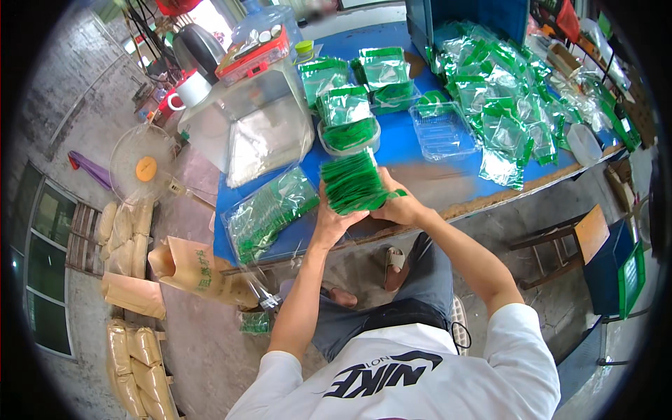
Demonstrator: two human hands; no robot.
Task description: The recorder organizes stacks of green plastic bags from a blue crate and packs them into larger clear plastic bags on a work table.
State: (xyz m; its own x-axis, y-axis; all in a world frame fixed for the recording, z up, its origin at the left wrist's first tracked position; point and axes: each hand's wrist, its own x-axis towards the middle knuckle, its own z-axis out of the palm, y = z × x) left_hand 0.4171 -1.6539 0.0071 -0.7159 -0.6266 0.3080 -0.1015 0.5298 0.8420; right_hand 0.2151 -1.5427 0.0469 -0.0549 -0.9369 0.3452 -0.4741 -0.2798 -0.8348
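Note:
Between my two hands, above the front edge of the blue table, is a thick stack of green-edged plastic bags [350, 180]. My left hand [334, 220] is wrapped round its left and lower side. My right hand [402, 203] grips the stack from the right, fingers bent. Just beyond it, a white tub [376, 142] holds more bundled green bags [348, 112]. To the left lies a large clear bag [269, 213] with a row of green-edged bags inside. A clear plastic basket [442, 133] stands to the right.
A big heap of loose green bags [497, 91] spills from a blue bin [465, 21] at the right. A frosted plastic box [269, 119] stands on the left, a red-lidded case [253, 56] on top. A fan [145, 168], paper sack [183, 266] and wooden stool [591, 234] surround the table [280, 246].

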